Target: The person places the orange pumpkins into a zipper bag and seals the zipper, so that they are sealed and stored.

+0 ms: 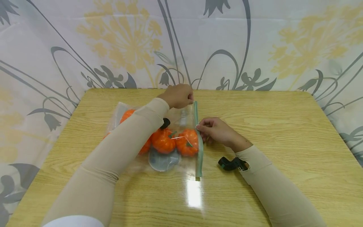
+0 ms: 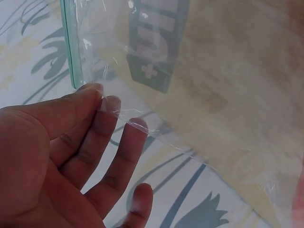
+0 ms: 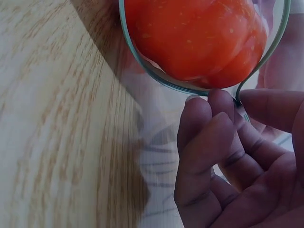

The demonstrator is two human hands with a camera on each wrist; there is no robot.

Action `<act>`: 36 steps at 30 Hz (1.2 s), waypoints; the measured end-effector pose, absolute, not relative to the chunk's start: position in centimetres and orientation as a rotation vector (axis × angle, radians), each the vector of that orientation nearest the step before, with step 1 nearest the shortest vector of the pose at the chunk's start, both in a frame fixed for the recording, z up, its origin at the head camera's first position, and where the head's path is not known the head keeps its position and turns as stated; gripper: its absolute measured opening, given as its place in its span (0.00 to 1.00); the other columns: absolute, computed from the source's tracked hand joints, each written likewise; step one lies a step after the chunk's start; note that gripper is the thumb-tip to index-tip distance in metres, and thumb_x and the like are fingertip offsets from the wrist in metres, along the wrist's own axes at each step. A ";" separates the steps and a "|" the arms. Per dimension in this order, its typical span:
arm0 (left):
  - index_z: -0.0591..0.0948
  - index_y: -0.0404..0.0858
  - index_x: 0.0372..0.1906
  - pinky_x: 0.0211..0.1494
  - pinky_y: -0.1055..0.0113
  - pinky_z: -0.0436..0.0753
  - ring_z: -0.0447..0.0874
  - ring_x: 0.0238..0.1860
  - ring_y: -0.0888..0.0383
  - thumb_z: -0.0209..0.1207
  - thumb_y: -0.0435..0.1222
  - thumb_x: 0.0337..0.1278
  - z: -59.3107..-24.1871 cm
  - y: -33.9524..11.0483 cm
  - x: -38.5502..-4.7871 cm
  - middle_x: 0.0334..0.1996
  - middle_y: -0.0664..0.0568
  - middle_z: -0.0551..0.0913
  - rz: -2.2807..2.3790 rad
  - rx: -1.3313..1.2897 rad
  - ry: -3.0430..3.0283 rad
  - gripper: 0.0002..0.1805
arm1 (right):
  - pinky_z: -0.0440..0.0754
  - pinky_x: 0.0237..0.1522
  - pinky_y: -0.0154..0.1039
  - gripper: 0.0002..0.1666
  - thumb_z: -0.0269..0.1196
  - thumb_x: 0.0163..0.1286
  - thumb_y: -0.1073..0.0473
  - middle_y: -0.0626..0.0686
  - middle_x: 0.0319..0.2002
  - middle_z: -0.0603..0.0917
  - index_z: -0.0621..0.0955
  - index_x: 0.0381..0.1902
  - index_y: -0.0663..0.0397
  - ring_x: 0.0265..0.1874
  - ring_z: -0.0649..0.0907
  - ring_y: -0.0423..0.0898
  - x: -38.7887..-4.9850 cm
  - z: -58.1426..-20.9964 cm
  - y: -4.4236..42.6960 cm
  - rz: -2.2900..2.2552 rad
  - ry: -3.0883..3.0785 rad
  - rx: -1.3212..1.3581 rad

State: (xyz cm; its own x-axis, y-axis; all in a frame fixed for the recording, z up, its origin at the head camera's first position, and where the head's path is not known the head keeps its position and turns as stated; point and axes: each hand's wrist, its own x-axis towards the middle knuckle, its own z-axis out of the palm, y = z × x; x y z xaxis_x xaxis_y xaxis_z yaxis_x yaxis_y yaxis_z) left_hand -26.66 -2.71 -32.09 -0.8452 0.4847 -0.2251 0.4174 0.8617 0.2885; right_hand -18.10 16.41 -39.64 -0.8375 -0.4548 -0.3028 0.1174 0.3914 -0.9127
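A clear zip bag (image 1: pixel 184 114) lies on the table with several orange-red, ribbed fruits inside, like tomatoes or small pumpkins; one fruit (image 1: pixel 187 143) is close to the mouth. Along the bag's right end runs a green zip strip (image 1: pixel 200 157). My left hand (image 1: pixel 179 95) pinches the far edge of the plastic beside the strip's end; its outer fingers (image 2: pixel 124 156) spread behind the film. Partway down the strip, my right hand (image 1: pixel 216 130) pinches it between thumb and fingers. In the right wrist view, the strip's two sides bow apart in front of a fruit (image 3: pixel 199 38). My left forearm hides part of the bag.
The wooden table (image 1: pixel 269 119) extends to both sides of the bag. A patterned cloth (image 1: pixel 198 41) hangs behind its far edge. Black wrist devices (image 1: pixel 231 164) stick out from the sleeves. A round bluish patch (image 1: pixel 164 161) shows at the bag's near side.
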 end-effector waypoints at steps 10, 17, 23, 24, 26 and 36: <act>0.86 0.47 0.39 0.74 0.31 0.55 0.82 0.47 0.56 0.56 0.43 0.72 -31.9 -2.9 -27.0 0.43 0.58 0.86 0.307 0.674 2.776 0.09 | 0.80 0.25 0.38 0.13 0.57 0.77 0.55 0.51 0.24 0.79 0.81 0.36 0.58 0.25 0.80 0.46 -17.9 -39.2 16.4 -1.429 2.126 -0.322; 0.86 0.47 0.37 0.74 0.30 0.51 0.81 0.47 0.56 0.57 0.43 0.71 -31.9 -3.1 -27.2 0.42 0.58 0.86 0.324 0.657 2.784 0.10 | 0.79 0.24 0.37 0.13 0.57 0.77 0.56 0.53 0.23 0.80 0.81 0.36 0.59 0.23 0.79 0.44 -17.8 -39.2 16.4 -1.419 2.106 -0.343; 0.86 0.47 0.40 0.76 0.30 0.47 0.81 0.52 0.55 0.57 0.43 0.71 -31.8 -3.3 -27.3 0.48 0.58 0.86 0.334 0.622 2.788 0.09 | 0.80 0.24 0.38 0.14 0.56 0.77 0.56 0.54 0.23 0.79 0.80 0.34 0.59 0.22 0.78 0.44 -17.7 -39.3 16.5 -1.401 2.097 -0.377; 0.86 0.47 0.41 0.76 0.31 0.47 0.81 0.53 0.55 0.56 0.43 0.72 -31.8 -3.4 -27.3 0.49 0.58 0.85 0.331 0.618 2.790 0.09 | 0.79 0.24 0.38 0.14 0.56 0.77 0.56 0.54 0.23 0.79 0.80 0.34 0.59 0.22 0.78 0.44 -17.7 -39.4 16.6 -1.396 2.097 -0.385; 0.86 0.48 0.41 0.76 0.31 0.47 0.80 0.55 0.55 0.56 0.44 0.72 -31.8 -3.4 -27.4 0.51 0.58 0.85 0.330 0.613 2.792 0.09 | 0.79 0.24 0.38 0.14 0.56 0.77 0.56 0.53 0.23 0.79 0.80 0.33 0.59 0.22 0.78 0.44 -17.7 -39.4 16.6 -1.389 2.096 -0.401; 0.86 0.47 0.42 0.76 0.32 0.49 0.80 0.54 0.55 0.56 0.43 0.72 -31.7 -3.6 -27.5 0.48 0.57 0.85 0.335 0.597 2.797 0.09 | 0.79 0.23 0.37 0.14 0.57 0.77 0.57 0.51 0.22 0.79 0.80 0.33 0.61 0.21 0.77 0.43 -17.7 -39.4 16.7 -1.364 2.079 -0.425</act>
State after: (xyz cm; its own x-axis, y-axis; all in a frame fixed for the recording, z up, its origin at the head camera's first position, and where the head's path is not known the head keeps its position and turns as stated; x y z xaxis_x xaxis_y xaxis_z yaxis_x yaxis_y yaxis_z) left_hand -27.49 -3.62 -31.70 -0.8814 0.4260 -0.2041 0.3658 0.8889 0.2758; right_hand -17.71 16.66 -39.41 -0.7632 -0.5655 -0.3125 0.0615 0.4178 -0.9064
